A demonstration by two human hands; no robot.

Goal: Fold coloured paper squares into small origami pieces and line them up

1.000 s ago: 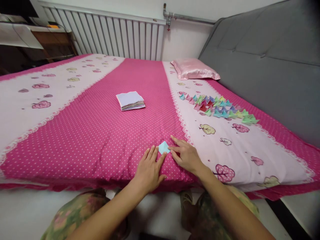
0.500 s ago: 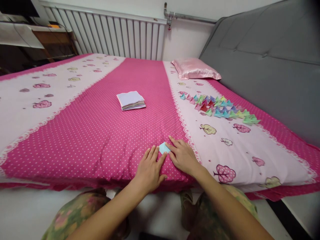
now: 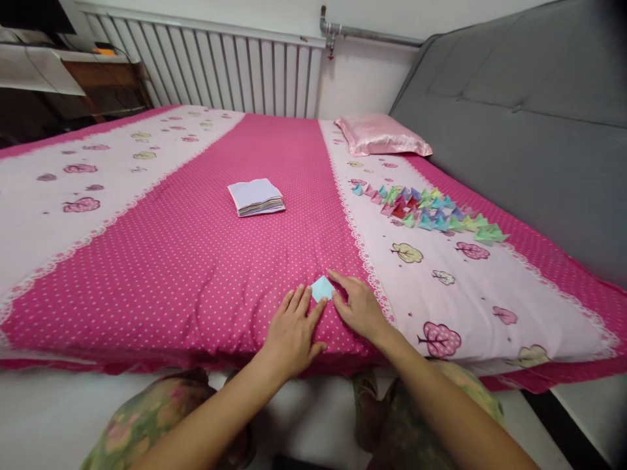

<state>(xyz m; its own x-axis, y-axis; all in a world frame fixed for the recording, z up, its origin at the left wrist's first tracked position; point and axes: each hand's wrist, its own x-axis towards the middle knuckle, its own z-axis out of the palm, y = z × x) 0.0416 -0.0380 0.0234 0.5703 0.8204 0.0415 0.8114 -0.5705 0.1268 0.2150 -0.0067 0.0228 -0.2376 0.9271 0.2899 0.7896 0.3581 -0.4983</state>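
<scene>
Left hand [image 3: 292, 331] touching blue paper [image 3: 322, 288], right hand [image 3: 361, 309] at its edge, paper stack [image 3: 255, 196] beyond

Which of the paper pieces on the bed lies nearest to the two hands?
The flat light-blue piece, between the left hand and right hand; the folded pieces and paper stack lie farther off.

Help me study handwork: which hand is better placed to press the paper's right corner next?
Likely the right hand: it's at that corner; the left hand lies opposite, touching the paper.

1 pink pillow [image 3: 385, 135], radiator [image 3: 215, 65], probably a monitor [image 3: 39, 16].
</scene>
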